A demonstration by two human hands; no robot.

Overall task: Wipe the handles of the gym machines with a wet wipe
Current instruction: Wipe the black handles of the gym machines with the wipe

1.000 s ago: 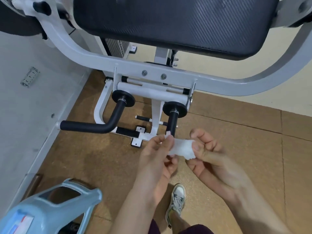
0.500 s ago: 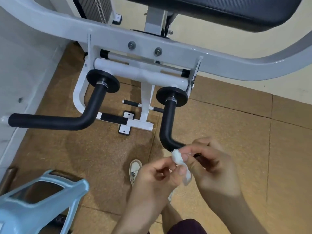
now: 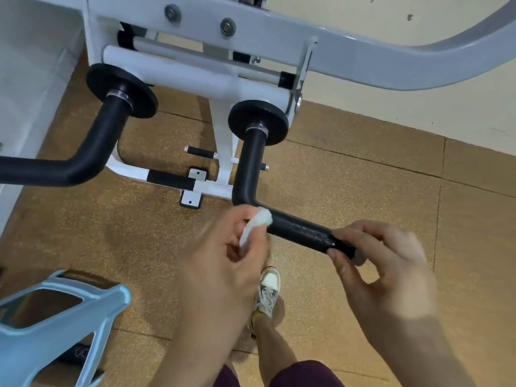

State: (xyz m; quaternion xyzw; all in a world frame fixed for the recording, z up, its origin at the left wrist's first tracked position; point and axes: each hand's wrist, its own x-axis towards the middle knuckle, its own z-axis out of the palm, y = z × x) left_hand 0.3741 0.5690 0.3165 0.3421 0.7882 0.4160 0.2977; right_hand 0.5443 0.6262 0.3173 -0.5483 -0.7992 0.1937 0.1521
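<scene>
Two bent black foam handles hang from a white gym machine frame [image 3: 363,57]. The right handle [image 3: 298,231] runs from its black disc down and then toward the right. My left hand [image 3: 223,261] pinches a small bunched white wet wipe [image 3: 258,222] and holds it against this handle just past the bend. My right hand [image 3: 382,263] grips the free end of the same handle, with thumb below and fingers above. The left handle [image 3: 83,155] reaches out to the left edge, untouched.
A light blue plastic stool or frame [image 3: 55,325] stands at the lower left. My foot in a white sneaker [image 3: 268,291] is on the brown cork-like floor tiles. The machine's white base with a black foot peg [image 3: 201,152] lies behind the handles. A pale wall runs along the left.
Both hands held the wipe together before. Now my right hand has let go of it and taken the handle's end, while my left brought the wipe onto the handle. The camera moved closer.
</scene>
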